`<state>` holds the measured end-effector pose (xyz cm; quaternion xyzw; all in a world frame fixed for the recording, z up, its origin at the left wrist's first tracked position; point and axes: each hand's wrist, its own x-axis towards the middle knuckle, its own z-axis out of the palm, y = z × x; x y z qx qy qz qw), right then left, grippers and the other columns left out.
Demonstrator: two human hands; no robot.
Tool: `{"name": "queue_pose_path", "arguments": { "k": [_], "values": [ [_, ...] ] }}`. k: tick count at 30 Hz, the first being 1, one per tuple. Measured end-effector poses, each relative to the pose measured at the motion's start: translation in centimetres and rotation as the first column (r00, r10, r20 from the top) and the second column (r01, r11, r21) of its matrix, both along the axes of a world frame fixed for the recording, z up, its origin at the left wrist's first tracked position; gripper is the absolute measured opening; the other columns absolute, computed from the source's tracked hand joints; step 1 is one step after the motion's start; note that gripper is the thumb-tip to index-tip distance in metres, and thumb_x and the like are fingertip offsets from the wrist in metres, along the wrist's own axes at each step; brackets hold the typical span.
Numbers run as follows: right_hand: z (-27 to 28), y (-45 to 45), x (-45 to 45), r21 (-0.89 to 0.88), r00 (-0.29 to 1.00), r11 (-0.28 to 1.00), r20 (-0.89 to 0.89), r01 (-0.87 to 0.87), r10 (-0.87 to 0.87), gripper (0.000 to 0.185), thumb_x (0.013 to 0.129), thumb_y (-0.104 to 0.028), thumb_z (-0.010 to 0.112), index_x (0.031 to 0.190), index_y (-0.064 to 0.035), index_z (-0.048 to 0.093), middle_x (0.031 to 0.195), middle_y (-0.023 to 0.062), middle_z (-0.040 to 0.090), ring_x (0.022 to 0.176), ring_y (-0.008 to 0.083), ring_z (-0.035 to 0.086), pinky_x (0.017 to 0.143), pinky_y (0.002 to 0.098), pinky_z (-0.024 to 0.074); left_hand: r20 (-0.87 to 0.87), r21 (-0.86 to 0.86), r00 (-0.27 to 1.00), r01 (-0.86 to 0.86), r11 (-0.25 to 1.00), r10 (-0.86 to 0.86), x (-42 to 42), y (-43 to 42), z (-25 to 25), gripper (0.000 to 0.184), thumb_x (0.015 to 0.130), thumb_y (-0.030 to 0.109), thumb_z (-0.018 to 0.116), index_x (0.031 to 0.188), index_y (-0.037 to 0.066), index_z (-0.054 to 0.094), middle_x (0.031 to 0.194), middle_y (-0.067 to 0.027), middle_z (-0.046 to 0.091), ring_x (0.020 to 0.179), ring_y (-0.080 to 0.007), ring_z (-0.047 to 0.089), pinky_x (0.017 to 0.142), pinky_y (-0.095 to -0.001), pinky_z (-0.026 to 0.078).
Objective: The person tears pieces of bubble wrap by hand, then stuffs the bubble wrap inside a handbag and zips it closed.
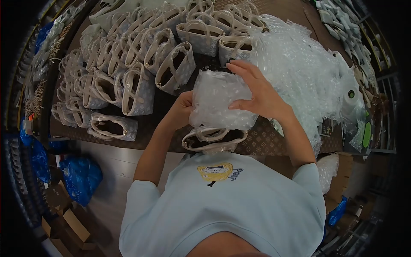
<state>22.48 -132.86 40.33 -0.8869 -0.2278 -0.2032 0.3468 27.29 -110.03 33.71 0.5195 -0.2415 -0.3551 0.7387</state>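
A folded piece of clear bubble wrap [217, 96] is held up over the near side of the table. My left hand [184, 110] is closed on its left edge, with the fingertips partly hidden behind the plastic. At the right edge, my right hand [262, 93] has its fingers stretched apart, the thumb lying against the front of the wrap. Just below the wrap, an open-topped handbag [216, 140] with pale handles stands at the table's near edge, closest to my shirt. Another patterned handbag [176, 68] stands beyond my left hand.
Many similar handbags [139, 92] crowd the table's left and back. A large heap of bubble wrap [295, 73] covers the right side, beside a roll of clear film [351, 100]. Blue plastic bags [81, 177] and an open carton [75, 227] are on the floor at left.
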Motion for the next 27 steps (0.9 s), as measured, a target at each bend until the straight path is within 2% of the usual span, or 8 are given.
{"name": "queue_pose_path", "arguments": {
  "k": [1, 3, 10, 13, 19, 23, 25, 27],
  "values": [
    [0.4, 0.0, -0.1, -0.001, 1.000, 1.000, -0.002, -0.008, 0.008, 0.056, 0.068, -0.018, 0.072, 0.119, -0.0061, 0.051, 0.105, 0.0140, 0.058, 0.092, 0.0277, 0.057, 0.081, 0.0357, 0.0440, -0.002, -0.001, 1.000, -0.008, 1.000, 0.008, 0.1, 0.2, -0.3, 0.025, 0.076, 0.000, 0.061, 0.102, 0.000, 0.060, 0.090, -0.0018, 0.065, 0.078, -0.0087, 0.060, 0.070, -0.0242, 0.049],
    [1.4, -0.1, -0.9, 0.028, 0.762, 0.998, -0.644, -0.058, 0.062, 0.062, 0.065, -0.015, 0.075, 0.121, -0.0054, 0.051, 0.109, 0.0149, 0.058, 0.093, 0.0257, 0.058, 0.079, 0.0334, 0.0462, 0.163, -0.005, 0.978, 0.129, 0.992, -0.126, 0.2, 0.7, -1.1, 0.033, 0.078, 0.000, 0.059, 0.112, 0.002, 0.056, 0.094, -0.0023, 0.064, 0.082, -0.0096, 0.060, 0.073, -0.0253, 0.049],
    [0.5, -0.9, -3.3, -0.112, 0.910, 0.994, -0.412, 0.008, -0.054, 0.059, 0.065, -0.012, 0.075, 0.119, -0.0054, 0.052, 0.103, 0.0153, 0.061, 0.088, 0.0255, 0.060, 0.075, 0.0315, 0.0479, -0.301, -0.063, 0.940, -0.187, 0.980, 0.160, -2.3, 0.9, -0.1, 0.070, 0.076, 0.018, 0.067, 0.134, 0.001, 0.031, 0.127, -0.0125, 0.045, 0.112, -0.0177, 0.049, 0.091, -0.0291, 0.042],
    [-0.5, -0.5, -3.5, -0.045, 0.921, 0.995, -0.378, 0.085, -0.096, 0.058, 0.066, -0.012, 0.073, 0.120, -0.0064, 0.052, 0.103, 0.0147, 0.061, 0.087, 0.0257, 0.060, 0.075, 0.0312, 0.0478, 0.127, -0.085, 0.957, -0.250, 0.965, 0.259, -3.7, -0.5, -1.4, 0.072, 0.072, 0.017, 0.072, 0.131, 0.000, 0.034, 0.125, -0.0131, 0.045, 0.109, -0.0169, 0.050, 0.090, -0.0299, 0.043],
    [-0.1, 0.7, -3.7, 0.012, 0.803, 0.997, -0.594, 0.076, -0.054, 0.077, 0.068, -0.009, 0.073, 0.134, -0.0049, 0.034, 0.123, 0.0173, 0.050, 0.098, 0.0283, 0.058, 0.081, 0.0323, 0.0461, -0.042, 0.111, 0.916, -0.393, 0.913, 0.399, -3.4, -1.8, -0.2, 0.059, 0.070, 0.014, 0.076, 0.119, 0.000, 0.045, 0.110, -0.0093, 0.054, 0.099, -0.0149, 0.054, 0.086, -0.0277, 0.045],
    [-1.8, -0.4, -3.8, -0.063, 0.917, 0.989, -0.371, 0.133, -0.147, 0.080, 0.069, -0.008, 0.073, 0.135, -0.0013, 0.029, 0.124, 0.0196, 0.047, 0.102, 0.0283, 0.057, 0.088, 0.0323, 0.0432, 0.125, 0.124, 0.900, -0.432, 0.893, 0.418, -3.7, -1.9, -0.6, 0.052, 0.075, 0.014, 0.071, 0.118, -0.001, 0.047, 0.105, -0.0084, 0.057, 0.093, -0.0128, 0.055, 0.082, -0.0255, 0.046],
    [-0.4, -2.5, -4.2, -0.050, 0.926, 0.986, -0.339, 0.161, -0.168, 0.078, 0.068, -0.008, 0.073, 0.133, 0.0002, 0.032, 0.120, 0.0196, 0.050, 0.102, 0.0277, 0.056, 0.091, 0.0325, 0.0420, -0.099, 0.008, 0.869, -0.487, 0.873, 0.485, -3.6, 0.1, -1.4, 0.042, 0.080, 0.013, 0.065, 0.116, -0.002, 0.048, 0.100, -0.0066, 0.059, 0.088, -0.0111, 0.056, 0.077, -0.0238, 0.047],
    [2.9, -5.6, -5.0, 0.256, 0.849, 0.911, -0.503, 0.324, -0.161, 0.067, 0.067, -0.009, 0.074, 0.125, 0.0019, 0.042, 0.106, 0.0182, 0.058, 0.096, 0.0306, 0.057, 0.084, 0.0333, 0.0442, -0.057, 0.110, 0.899, -0.427, 0.897, 0.435, -4.1, 3.9, -0.9, 0.031, 0.084, 0.013, 0.060, 0.112, 0.000, 0.052, 0.094, -0.0038, 0.061, 0.083, -0.0078, 0.056, 0.072, -0.0217, 0.047]
  ]
}}
